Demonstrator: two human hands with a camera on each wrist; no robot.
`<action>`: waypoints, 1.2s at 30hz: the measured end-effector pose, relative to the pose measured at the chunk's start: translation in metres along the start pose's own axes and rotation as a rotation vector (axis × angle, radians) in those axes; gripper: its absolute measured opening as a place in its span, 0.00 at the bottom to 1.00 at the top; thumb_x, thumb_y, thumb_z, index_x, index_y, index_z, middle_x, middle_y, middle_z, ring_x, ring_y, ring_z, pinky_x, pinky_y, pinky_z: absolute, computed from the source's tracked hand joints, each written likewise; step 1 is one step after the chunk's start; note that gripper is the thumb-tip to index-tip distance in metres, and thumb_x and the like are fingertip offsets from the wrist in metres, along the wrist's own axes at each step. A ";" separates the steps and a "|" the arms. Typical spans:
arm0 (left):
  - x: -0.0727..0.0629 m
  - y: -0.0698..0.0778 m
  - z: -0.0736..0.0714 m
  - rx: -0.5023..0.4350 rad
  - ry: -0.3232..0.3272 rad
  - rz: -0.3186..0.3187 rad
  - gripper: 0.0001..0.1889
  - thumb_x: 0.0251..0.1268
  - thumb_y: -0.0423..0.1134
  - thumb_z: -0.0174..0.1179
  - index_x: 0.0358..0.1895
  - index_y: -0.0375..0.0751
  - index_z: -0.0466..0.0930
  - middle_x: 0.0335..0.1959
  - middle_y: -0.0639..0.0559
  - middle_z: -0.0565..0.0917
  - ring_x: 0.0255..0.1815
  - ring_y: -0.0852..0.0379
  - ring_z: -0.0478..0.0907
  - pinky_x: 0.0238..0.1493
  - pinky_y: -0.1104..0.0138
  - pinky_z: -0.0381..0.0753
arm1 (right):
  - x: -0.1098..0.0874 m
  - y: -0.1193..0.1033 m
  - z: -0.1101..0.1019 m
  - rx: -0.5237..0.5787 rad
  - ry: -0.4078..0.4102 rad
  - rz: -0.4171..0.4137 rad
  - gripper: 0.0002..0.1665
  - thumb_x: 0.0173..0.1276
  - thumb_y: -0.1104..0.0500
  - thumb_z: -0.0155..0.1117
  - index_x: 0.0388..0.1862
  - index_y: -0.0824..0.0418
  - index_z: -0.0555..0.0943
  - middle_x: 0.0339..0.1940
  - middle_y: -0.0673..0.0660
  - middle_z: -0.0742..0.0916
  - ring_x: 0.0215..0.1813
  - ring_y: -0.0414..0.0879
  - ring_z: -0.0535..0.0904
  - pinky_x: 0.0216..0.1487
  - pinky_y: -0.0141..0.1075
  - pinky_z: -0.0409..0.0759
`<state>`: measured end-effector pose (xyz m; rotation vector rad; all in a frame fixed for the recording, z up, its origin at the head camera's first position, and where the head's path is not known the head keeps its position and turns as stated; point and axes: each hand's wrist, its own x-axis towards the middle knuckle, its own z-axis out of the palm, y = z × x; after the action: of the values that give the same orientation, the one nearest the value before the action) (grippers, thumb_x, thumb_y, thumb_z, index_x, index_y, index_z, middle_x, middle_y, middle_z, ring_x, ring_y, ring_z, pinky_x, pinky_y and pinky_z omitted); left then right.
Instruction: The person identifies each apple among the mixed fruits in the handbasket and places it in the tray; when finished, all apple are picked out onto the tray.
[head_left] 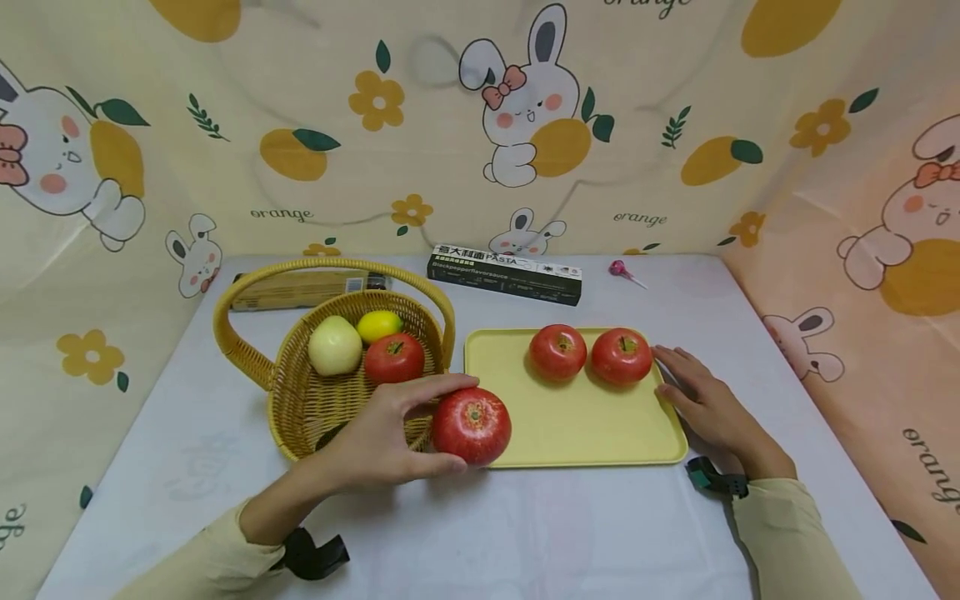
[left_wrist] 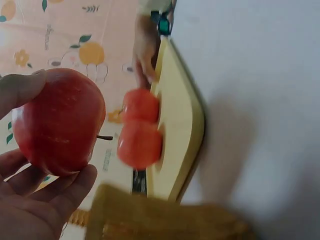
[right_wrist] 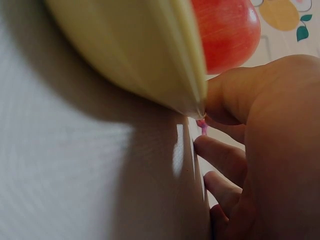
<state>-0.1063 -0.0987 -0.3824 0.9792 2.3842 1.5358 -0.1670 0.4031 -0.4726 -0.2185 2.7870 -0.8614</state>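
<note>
My left hand grips a red apple between thumb and fingers, over the gap between the basket and the tray. In the left wrist view the apple shows its stem, with the fingers curled about its side. The wicker basket holds a pale round fruit, a lemon and a red apple. Two red apples, one left and one right, sit on the yellow tray. My right hand rests at the tray's right edge, its fingers loosely extended and thumb against the rim.
Behind the tray lies a dark pasta box. A lollipop is at the back right. Beyond the basket's tall handle lies a long brown package. A patterned cloth hangs round the table's back and sides.
</note>
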 end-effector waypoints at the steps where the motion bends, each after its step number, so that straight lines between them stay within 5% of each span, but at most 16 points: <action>1: 0.003 -0.001 0.004 -0.011 -0.009 0.002 0.41 0.56 0.39 0.85 0.76 0.48 0.79 0.71 0.54 0.85 0.67 0.55 0.85 0.67 0.58 0.88 | 0.000 0.000 0.000 0.000 0.001 -0.003 0.46 0.85 0.41 0.60 0.93 0.41 0.52 0.92 0.68 0.58 0.91 0.73 0.44 0.71 0.89 0.53; 20: 0.072 -0.001 0.087 -0.309 -0.045 -0.064 0.40 0.60 0.36 0.82 0.77 0.49 0.77 0.70 0.54 0.84 0.68 0.62 0.82 0.68 0.65 0.85 | 0.003 0.000 -0.002 0.005 -0.003 -0.018 0.45 0.85 0.42 0.60 0.93 0.40 0.53 0.92 0.68 0.58 0.91 0.73 0.44 0.71 0.88 0.53; 36: 0.130 -0.007 0.155 -0.227 -0.029 -0.093 0.41 0.61 0.41 0.82 0.79 0.47 0.76 0.70 0.54 0.82 0.65 0.68 0.80 0.59 0.77 0.84 | -0.001 0.000 -0.002 0.007 0.012 -0.041 0.45 0.86 0.44 0.60 0.93 0.43 0.54 0.91 0.69 0.60 0.91 0.74 0.45 0.69 0.89 0.55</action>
<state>-0.1413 0.0940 -0.4327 0.8240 2.1438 1.6988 -0.1667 0.4046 -0.4712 -0.2714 2.7991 -0.8849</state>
